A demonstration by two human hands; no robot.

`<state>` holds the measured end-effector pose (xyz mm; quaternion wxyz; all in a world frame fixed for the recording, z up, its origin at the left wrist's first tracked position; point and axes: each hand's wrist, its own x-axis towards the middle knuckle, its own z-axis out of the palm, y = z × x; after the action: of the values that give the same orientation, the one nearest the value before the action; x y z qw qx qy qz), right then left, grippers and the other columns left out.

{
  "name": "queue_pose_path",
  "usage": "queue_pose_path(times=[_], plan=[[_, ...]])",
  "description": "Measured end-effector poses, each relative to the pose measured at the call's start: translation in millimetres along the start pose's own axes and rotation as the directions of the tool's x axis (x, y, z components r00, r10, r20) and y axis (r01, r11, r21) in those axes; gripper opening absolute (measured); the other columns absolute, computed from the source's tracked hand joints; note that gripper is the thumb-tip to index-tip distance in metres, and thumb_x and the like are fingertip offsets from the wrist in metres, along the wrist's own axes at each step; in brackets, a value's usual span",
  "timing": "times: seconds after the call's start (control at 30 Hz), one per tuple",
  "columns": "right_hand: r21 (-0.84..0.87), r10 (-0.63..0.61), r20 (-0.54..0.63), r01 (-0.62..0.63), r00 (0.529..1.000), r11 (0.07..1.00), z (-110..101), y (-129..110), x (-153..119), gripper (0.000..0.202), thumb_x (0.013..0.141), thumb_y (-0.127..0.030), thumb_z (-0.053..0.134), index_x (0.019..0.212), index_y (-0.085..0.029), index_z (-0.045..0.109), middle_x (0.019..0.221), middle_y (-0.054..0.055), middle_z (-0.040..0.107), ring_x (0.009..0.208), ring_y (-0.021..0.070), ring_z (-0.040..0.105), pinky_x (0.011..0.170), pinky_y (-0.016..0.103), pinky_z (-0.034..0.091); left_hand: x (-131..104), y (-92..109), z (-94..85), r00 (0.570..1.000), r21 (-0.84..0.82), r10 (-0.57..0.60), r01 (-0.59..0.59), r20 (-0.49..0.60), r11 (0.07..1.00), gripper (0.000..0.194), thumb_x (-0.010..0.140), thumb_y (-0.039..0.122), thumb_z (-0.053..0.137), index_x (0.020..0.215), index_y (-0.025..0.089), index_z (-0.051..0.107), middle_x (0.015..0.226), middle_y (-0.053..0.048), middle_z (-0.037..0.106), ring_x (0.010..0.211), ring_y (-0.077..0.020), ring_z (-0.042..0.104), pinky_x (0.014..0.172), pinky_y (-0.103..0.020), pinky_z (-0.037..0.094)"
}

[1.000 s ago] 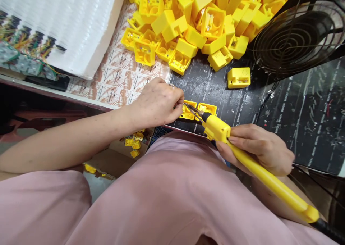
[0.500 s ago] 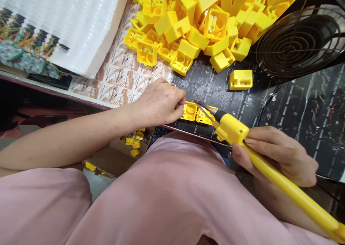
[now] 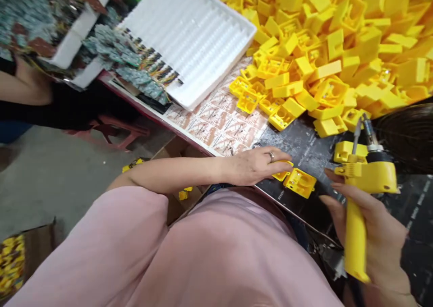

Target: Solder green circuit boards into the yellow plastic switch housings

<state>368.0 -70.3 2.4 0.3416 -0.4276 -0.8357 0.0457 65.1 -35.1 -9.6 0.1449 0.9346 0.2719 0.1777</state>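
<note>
My left hand [image 3: 250, 166] lies at the bench's front edge, its fingers closed over a small yellow plastic housing [image 3: 280, 176] that they largely cover. Beside that one, a second housing [image 3: 300, 183] rests with its hollow side up, apart from both hands. A yellow soldering gun [image 3: 356, 239] is in my right hand [image 3: 382, 230], gripped by the handle. Its metal tip and thin feed tube point away from me, above the bench. Behind the gun sits another yellow housing [image 3: 348, 151], partly hidden by it.
A big heap of yellow housings [image 3: 318, 70] covers the back of the bench. White foam tray [image 3: 199, 36], wires and circuit boards [image 3: 115, 45] lie left. A dark fan [image 3: 406, 131] stands right. Another person's arm [image 3: 29, 84], a stool [image 3: 120, 133] and a box of yellow parts [image 3: 13, 266] are farther left.
My view has swung left. The soldering gun has been drawn away from the two housings to the right, its tip turned away from me. My left hand stays at the left housing.
</note>
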Motion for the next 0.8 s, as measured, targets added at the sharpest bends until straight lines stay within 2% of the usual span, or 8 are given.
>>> queue_pose_path(times=[0.17, 0.3, 0.33, 0.37, 0.43, 0.5, 0.63, 0.8], plan=[[0.028, -0.106, 0.085, 0.104, 0.991, 0.994, 31, -2, 7, 0.042, 0.099, -0.041, 0.078, 0.135, -0.029, 0.061, 0.125, 0.009, 0.080, 0.103, 0.0293, 0.082, 0.078, 0.039, 0.069, -6, -14, -21.2, 1.000, 0.068, 0.019, -0.017, -0.024, 0.998, 0.044, 0.112, 0.012, 0.039, 0.150, 0.003, 0.060, 0.144, -0.025, 0.069, 0.140, -0.0265, 0.062, 0.116, -0.037, 0.053], [0.008, -0.119, 0.061, 0.119, 0.991, 0.993, 43, -10, 11, 0.044, 0.097, -0.040, 0.081, 0.135, -0.029, 0.061, 0.128, 0.009, 0.080, 0.100, 0.0278, 0.083, 0.077, 0.037, 0.070, -29, -26, -53.6, 0.989, 0.110, -0.138, 0.143, -0.059, 0.984, 0.063, 0.107, 0.051, 0.062, 0.158, 0.014, 0.055, 0.156, -0.021, 0.063, 0.131, -0.0347, 0.067, 0.110, -0.051, 0.054], [0.005, -0.118, 0.061, 0.118, 0.991, 0.993, 43, -11, 13, 0.045, 0.098, -0.044, 0.080, 0.135, -0.028, 0.061, 0.127, 0.010, 0.080, 0.099, 0.0284, 0.083, 0.077, 0.037, 0.070, -38, -33, -67.1, 0.961, 0.142, -0.253, 0.268, -0.116, 0.953, 0.068, 0.102, 0.062, 0.065, 0.155, 0.019, 0.059, 0.154, -0.017, 0.065, 0.128, -0.0354, 0.068, 0.110, -0.053, 0.052], [0.007, -0.111, 0.046, 0.111, 0.993, 0.994, 42, -12, 16, 0.048, 0.097, -0.048, 0.080, 0.136, -0.027, 0.061, 0.125, 0.010, 0.080, 0.098, 0.0291, 0.083, 0.078, 0.039, 0.071, -49, -40, -82.7, 0.890, 0.166, -0.408, 0.442, -0.202, 0.882, 0.064, 0.100, 0.065, 0.065, 0.148, 0.024, 0.065, 0.149, -0.013, 0.069, 0.127, -0.0351, 0.068, 0.111, -0.054, 0.051], [0.040, -0.080, 0.010, 0.080, 0.997, 0.996, 38, -13, 20, 0.058, 0.093, -0.053, 0.084, 0.139, -0.026, 0.060, 0.124, 0.012, 0.080, 0.104, 0.0312, 0.083, 0.087, 0.043, 0.071, -73, -59, -115.6, 0.649, 0.284, -0.631, 0.757, -0.425, 0.588, 0.048, 0.096, 0.066, 0.068, 0.124, 0.029, 0.078, 0.133, -0.008, 0.076, 0.125, -0.0356, 0.066, 0.111, -0.057, 0.046], [0.083, -0.069, -0.029, 0.071, 0.997, 0.994, 34, -13, 23, 0.063, 0.089, -0.052, 0.088, 0.140, -0.026, 0.061, 0.125, 0.013, 0.080, 0.108, 0.0311, 0.082, 0.094, 0.043, 0.071, -96, -78, -143.6, 0.511, 0.294, -0.670, 0.859, -0.539, 0.418, 0.044, 0.090, 0.062, 0.073, 0.102, 0.020, 0.081, 0.120, -0.013, 0.076, 0.133, -0.0451, 0.056, 0.114, -0.072, 0.034], [0.082, -0.062, -0.040, 0.065, 0.997, 0.995, 29, -13, 23, 0.057, 0.090, -0.048, 0.088, 0.137, -0.027, 0.063, 0.123, 0.011, 0.082, 0.109, 0.0296, 0.082, 0.098, 0.042, 0.070, -122, -101, -170.9, 0.461, 0.241, -0.747, 0.887, -0.478, 0.393, 0.030, 0.084, 0.054, 0.073, 0.068, 0.029, 0.073, 0.097, -0.013, 0.075, 0.132, -0.0472, 0.058, 0.112, -0.073, 0.032], [0.131, -0.011, -0.050, 0.018, 0.999, 0.991, 22, -11, 12, 0.056, 0.090, -0.041, 0.089, 0.140, -0.030, 0.064, 0.124, 0.011, 0.082, 0.109, 0.0303, 0.082, 0.102, 0.044, 0.069, -109, -90, -178.3, 0.347, -0.224, -0.749, 0.808, -0.565, 0.544, 0.030, 0.078, 0.059, 0.084, 0.077, 0.030, 0.078, 0.071, -0.002, 0.069, 0.087, -0.0266, 0.066, 0.090, -0.052, 0.052]])
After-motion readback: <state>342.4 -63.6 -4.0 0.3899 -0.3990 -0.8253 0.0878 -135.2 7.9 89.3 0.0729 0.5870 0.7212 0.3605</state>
